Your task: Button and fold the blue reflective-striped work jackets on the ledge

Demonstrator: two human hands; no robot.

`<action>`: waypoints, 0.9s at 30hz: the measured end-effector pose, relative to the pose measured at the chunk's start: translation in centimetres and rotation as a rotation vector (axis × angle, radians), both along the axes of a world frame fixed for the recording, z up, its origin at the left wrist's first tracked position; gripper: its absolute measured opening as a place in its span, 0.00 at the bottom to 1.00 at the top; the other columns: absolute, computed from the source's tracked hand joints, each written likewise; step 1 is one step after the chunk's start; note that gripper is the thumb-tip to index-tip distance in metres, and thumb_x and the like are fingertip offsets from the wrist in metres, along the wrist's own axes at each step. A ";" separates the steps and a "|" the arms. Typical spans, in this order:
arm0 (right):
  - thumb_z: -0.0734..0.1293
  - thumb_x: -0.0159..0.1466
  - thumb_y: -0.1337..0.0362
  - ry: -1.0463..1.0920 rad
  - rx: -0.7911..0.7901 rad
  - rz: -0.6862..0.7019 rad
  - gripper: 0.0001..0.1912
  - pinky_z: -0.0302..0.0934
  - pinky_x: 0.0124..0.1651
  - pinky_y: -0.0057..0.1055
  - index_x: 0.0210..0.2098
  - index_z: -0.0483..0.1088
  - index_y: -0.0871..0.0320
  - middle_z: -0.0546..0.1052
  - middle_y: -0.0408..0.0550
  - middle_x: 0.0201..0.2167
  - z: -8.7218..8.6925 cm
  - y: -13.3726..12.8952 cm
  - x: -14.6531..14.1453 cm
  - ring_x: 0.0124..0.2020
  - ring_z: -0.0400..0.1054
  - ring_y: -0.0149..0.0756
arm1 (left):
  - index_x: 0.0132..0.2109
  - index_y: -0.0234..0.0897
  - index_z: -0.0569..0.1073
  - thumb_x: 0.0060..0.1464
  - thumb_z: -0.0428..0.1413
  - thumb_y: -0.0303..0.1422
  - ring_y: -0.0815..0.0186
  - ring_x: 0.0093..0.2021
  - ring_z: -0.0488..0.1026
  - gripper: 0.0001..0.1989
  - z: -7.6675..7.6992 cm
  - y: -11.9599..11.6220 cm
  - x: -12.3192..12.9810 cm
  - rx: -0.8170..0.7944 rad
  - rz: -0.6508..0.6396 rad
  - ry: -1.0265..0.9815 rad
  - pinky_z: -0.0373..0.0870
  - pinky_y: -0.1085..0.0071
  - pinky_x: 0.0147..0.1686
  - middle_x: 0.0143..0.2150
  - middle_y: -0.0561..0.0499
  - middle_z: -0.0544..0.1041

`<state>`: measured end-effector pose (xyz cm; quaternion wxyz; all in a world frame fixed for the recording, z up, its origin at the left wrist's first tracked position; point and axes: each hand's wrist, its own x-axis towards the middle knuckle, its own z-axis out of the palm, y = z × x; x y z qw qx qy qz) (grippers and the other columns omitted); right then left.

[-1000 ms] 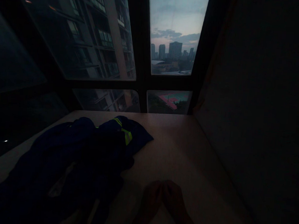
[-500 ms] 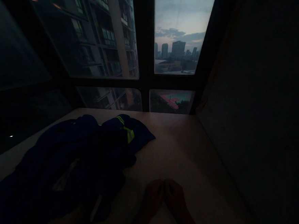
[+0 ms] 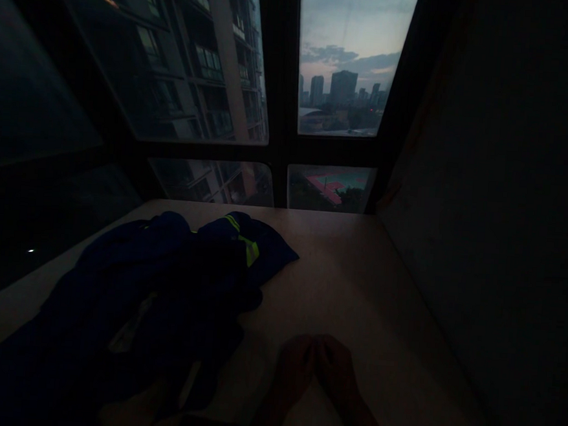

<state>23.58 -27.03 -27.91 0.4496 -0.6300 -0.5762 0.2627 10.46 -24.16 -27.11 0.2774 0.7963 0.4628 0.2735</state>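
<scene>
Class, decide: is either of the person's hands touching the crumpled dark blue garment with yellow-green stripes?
Apart. The head view shows bare tabletop between the left hand, the right hand and the dark blue garment.

Scene was very dim, lit only by dusk sky through the window point(image 3: 352, 68); below it deep shadow swallowed detail, frame edges bowed.

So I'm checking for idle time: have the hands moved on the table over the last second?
No. The left hand and right hand rest together on the table, as far from the jacket as before; only the camera shifted.
</scene>
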 end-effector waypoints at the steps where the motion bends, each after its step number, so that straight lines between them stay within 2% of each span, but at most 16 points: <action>1: 0.55 0.69 0.54 -0.001 -0.004 -0.003 0.22 0.59 0.34 0.29 0.29 0.72 0.59 0.75 0.49 0.27 -0.1 0.0 0.0 0.29 0.68 0.34 | 0.42 0.36 0.76 0.63 0.45 0.31 0.61 0.40 0.77 0.15 0.0 0.0 0.0 0.004 -0.001 -0.002 0.71 0.66 0.42 0.40 0.44 0.80; 11: 0.54 0.69 0.54 -0.015 -0.017 0.000 0.22 0.57 0.33 0.28 0.28 0.71 0.59 0.75 0.49 0.27 0.1 0.0 0.1 0.29 0.67 0.34 | 0.40 0.37 0.76 0.63 0.45 0.32 0.63 0.38 0.76 0.14 1.2 0.0 0.2 -0.008 -0.015 -0.004 0.71 0.68 0.40 0.37 0.45 0.80; 18: 0.55 0.69 0.55 -0.011 -0.002 -0.002 0.21 0.58 0.35 0.28 0.30 0.72 0.59 0.76 0.49 0.29 0.1 -0.1 0.1 0.31 0.69 0.35 | 0.43 0.36 0.77 0.62 0.45 0.31 0.59 0.42 0.77 0.15 0.6 0.0 0.4 -0.048 0.001 -0.027 0.73 0.63 0.46 0.41 0.42 0.80; 20: 0.56 0.69 0.56 -0.008 -0.004 0.000 0.21 0.58 0.34 0.28 0.30 0.73 0.59 0.76 0.49 0.29 0.1 -0.1 0.1 0.30 0.69 0.35 | 0.43 0.37 0.77 0.62 0.46 0.32 0.59 0.42 0.78 0.15 1.0 0.0 0.4 -0.072 0.007 -0.056 0.74 0.63 0.45 0.41 0.42 0.81; 23: 0.56 0.69 0.55 -0.040 -0.003 -0.001 0.21 0.58 0.33 0.28 0.29 0.72 0.59 0.76 0.49 0.28 -0.1 -0.1 -0.1 0.29 0.68 0.35 | 0.48 0.38 0.76 0.61 0.47 0.33 0.58 0.46 0.77 0.15 3.9 0.6 -0.7 -0.004 0.106 -0.063 0.75 0.63 0.47 0.46 0.43 0.80; 25: 0.55 0.69 0.54 -0.080 -0.006 -0.007 0.22 0.58 0.33 0.28 0.28 0.72 0.59 0.76 0.49 0.27 -0.3 0.0 -0.1 0.28 0.68 0.35 | 0.55 0.36 0.73 0.61 0.48 0.35 0.55 0.54 0.73 0.18 7.0 2.0 -2.5 0.180 0.260 0.030 0.71 0.59 0.54 0.53 0.40 0.76; 27: 0.54 0.70 0.54 -0.106 -0.014 0.001 0.22 0.58 0.34 0.28 0.28 0.71 0.59 0.75 0.49 0.27 -0.5 0.0 -0.1 0.29 0.68 0.35 | 0.61 0.30 0.67 0.60 0.51 0.38 0.49 0.64 0.63 0.25 10.3 4.3 -5.1 0.389 0.420 0.218 0.62 0.53 0.61 0.62 0.35 0.68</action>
